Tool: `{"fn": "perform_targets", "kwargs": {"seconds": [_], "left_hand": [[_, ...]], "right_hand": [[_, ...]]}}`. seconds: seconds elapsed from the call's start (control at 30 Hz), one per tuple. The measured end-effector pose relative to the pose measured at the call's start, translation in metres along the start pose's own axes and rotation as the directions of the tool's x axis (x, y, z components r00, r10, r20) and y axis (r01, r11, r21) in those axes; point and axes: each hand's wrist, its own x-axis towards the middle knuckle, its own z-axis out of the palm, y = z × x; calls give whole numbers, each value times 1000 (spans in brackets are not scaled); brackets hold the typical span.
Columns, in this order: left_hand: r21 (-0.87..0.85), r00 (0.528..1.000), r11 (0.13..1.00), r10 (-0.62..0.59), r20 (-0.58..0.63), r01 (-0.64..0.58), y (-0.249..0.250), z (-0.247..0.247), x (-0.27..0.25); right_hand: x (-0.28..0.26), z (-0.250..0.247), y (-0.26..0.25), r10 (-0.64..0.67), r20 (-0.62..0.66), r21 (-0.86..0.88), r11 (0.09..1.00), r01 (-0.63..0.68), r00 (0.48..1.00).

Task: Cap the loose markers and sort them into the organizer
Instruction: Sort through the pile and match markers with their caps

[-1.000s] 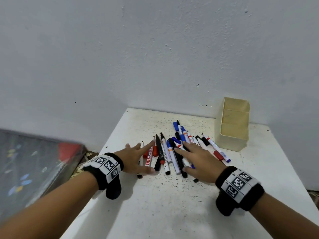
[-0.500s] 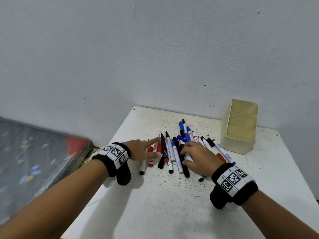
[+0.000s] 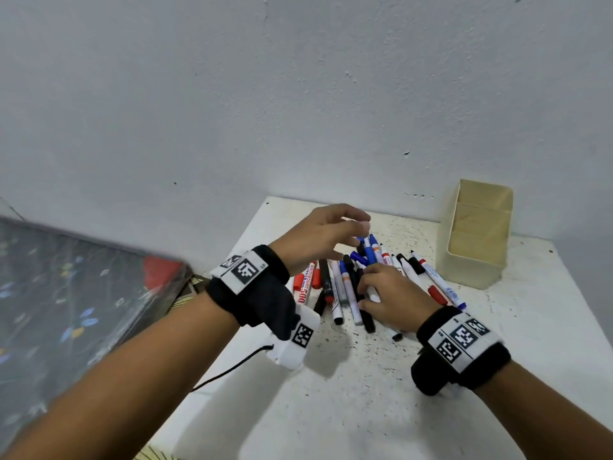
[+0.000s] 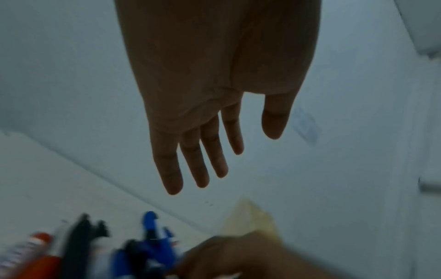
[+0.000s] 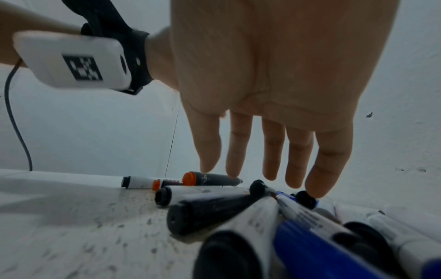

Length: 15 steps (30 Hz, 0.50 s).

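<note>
I read this as the very start of the job: nothing is capped or sorted yet, and I'm picking which marker to take first. The pile of markers [image 3: 351,280] lies in the middle of the speckled white table [image 3: 365,410], a jumble of black, blue and red barrels and caps crossing one another. The beige organizer [image 3: 477,237] stands at the far right of the table against the wall, apart from the pile, and the compartments I can see into hold nothing.

My left hand [image 3: 318,237] hovers above the far end of the pile with its fingers straight and spread, as the left wrist view shows plainly; it has hold of nothing. My right hand [image 3: 391,297] lies low over the near side of the pile, palm down, fingers extended. In the right wrist view one fingertip [image 5: 317,186] touches a black cap end [image 5: 305,199], while the other fingers hang just above the barrels, so it presses rather than grips.

The next move, as I judge it, calls for singling out one uncapped marker and a cap of matching colour, one to each hand. The barrels overlap closely, so I'd expect to slide one clear before pinching it, or neighbours will roll. Which markers are actually uncapped I can only partly tell from here
</note>
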Motion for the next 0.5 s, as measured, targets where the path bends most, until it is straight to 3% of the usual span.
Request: {"fn": "perform_targets", "kwargs": {"seconds": [0.1,0.2,0.27,0.37,0.5], "left_hand": [[319,998,947,58,-32,-45,-27,10,16],[697,997,713,69,36,-74,-64,17,24],[785,991,605,86,106,-137,-83,23,24],[770,981,607,115,159,-196,-94,27,21],[698,980,687,134,149,-200,-94,26,19]], "right_hand": [[1,1,-2,20,3,2,1000,-20,1000],[2,4,-1,43,15,-15,999,-42,999],[1,5,-1,62,30,-68,996,-60,998],[1,9,-5,78,29,-173,982,-72,997],[7,10,-12,106,6,-299,949,-99,994]]}}
